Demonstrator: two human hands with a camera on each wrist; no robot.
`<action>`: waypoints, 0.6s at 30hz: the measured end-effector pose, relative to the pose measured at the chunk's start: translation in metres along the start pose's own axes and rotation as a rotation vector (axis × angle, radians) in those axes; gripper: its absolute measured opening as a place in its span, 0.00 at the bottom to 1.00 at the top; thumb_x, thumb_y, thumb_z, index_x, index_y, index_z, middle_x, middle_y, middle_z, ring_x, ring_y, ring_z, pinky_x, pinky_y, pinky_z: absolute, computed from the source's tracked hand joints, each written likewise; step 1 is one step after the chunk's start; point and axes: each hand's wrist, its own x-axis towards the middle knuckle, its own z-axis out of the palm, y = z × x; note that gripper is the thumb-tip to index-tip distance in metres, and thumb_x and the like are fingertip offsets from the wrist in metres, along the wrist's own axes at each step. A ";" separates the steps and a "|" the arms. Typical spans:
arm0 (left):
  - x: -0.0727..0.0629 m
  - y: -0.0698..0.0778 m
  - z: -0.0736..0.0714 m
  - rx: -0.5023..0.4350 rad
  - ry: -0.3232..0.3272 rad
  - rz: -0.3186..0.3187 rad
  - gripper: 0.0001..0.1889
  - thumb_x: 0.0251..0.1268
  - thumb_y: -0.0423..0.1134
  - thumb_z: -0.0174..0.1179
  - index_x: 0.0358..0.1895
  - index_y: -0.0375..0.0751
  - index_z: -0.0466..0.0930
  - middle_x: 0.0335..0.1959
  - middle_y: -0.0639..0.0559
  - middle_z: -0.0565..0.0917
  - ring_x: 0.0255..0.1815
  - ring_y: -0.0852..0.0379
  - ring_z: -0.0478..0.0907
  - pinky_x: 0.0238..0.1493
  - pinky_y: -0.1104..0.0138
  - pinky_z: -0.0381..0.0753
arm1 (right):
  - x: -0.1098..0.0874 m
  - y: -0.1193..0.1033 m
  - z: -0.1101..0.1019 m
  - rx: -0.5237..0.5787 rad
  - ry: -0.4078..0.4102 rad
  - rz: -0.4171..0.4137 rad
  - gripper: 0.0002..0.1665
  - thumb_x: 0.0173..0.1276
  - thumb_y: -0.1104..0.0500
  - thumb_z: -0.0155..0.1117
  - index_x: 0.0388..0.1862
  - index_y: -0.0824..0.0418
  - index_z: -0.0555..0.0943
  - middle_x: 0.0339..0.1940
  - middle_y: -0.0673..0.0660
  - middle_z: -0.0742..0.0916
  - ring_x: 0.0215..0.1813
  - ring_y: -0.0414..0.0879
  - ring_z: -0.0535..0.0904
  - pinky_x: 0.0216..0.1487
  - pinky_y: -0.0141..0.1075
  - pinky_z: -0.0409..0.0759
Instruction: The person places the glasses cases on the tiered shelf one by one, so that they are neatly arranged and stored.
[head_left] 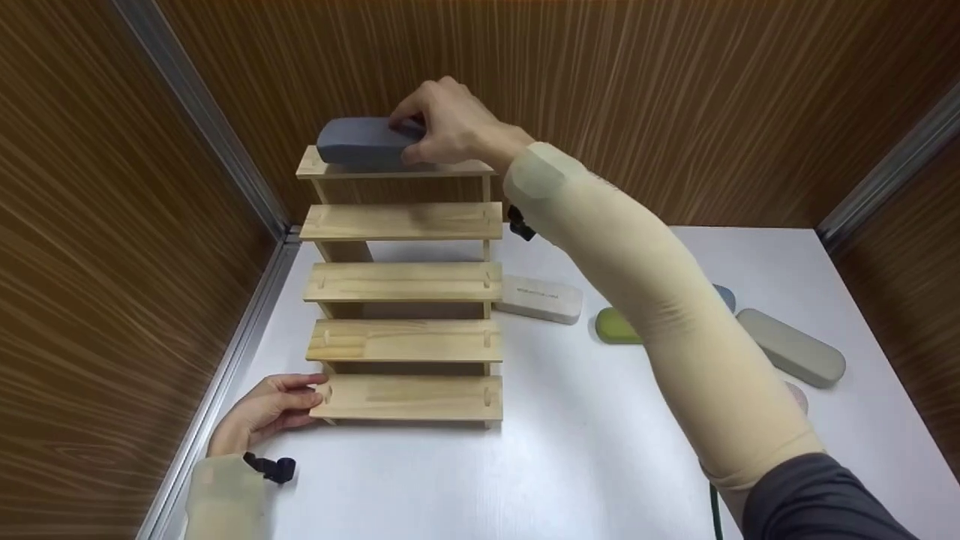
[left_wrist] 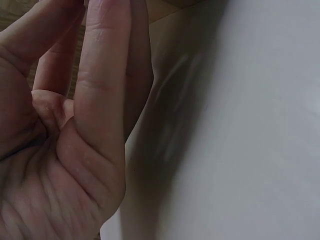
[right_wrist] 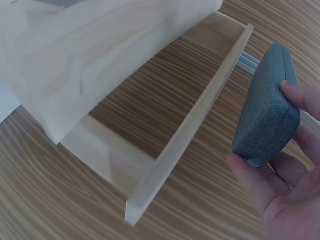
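Observation:
A wooden tiered rack (head_left: 405, 337) with several pale shelves stands on the white surface. My right hand (head_left: 454, 124) pinches a blue-grey glasses case (head_left: 352, 142) between thumb and fingers at its right end. In the head view the case appears over the top shelf (head_left: 457, 169). The right wrist view has the case (right_wrist: 267, 107) apart from the wood, with the right hand (right_wrist: 295, 195) around its near end. Low on the left, my left hand (head_left: 274, 409) grips the left end of the bottom shelf. The left wrist view shows the left hand (left_wrist: 95, 100) close up, its fingertips cut off.
Right of the rack lies a white case (head_left: 540, 300). A green case (head_left: 616, 327), a blue one (head_left: 725, 297), a grey-beige case (head_left: 791, 346) and a pink one (head_left: 798, 396) lie farther right, some partly behind the right arm. Wood-grain walls (head_left: 675, 97) enclose the surface.

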 end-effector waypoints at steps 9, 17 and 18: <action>-0.003 -0.003 0.004 -0.008 -0.028 0.005 0.18 0.79 0.26 0.66 0.57 0.57 0.93 0.49 0.55 0.93 0.50 0.59 0.95 0.57 0.65 0.97 | 0.008 -0.006 0.019 0.024 -0.020 0.017 0.30 0.70 0.55 0.77 0.72 0.49 0.89 0.68 0.50 0.93 0.59 0.42 0.84 0.62 0.35 0.85; -0.005 -0.006 0.008 -0.026 -0.023 0.002 0.18 0.79 0.26 0.66 0.58 0.54 0.93 0.49 0.54 0.93 0.50 0.57 0.95 0.58 0.64 0.97 | 0.015 -0.007 0.034 0.026 -0.033 0.007 0.32 0.72 0.56 0.73 0.75 0.51 0.87 0.69 0.51 0.92 0.58 0.42 0.84 0.59 0.34 0.84; -0.006 -0.006 0.008 -0.026 -0.022 0.001 0.18 0.78 0.26 0.67 0.58 0.55 0.93 0.49 0.54 0.93 0.50 0.57 0.95 0.58 0.64 0.97 | 0.015 -0.007 0.036 0.025 -0.033 0.009 0.31 0.73 0.55 0.73 0.75 0.51 0.86 0.69 0.51 0.92 0.59 0.42 0.84 0.60 0.34 0.84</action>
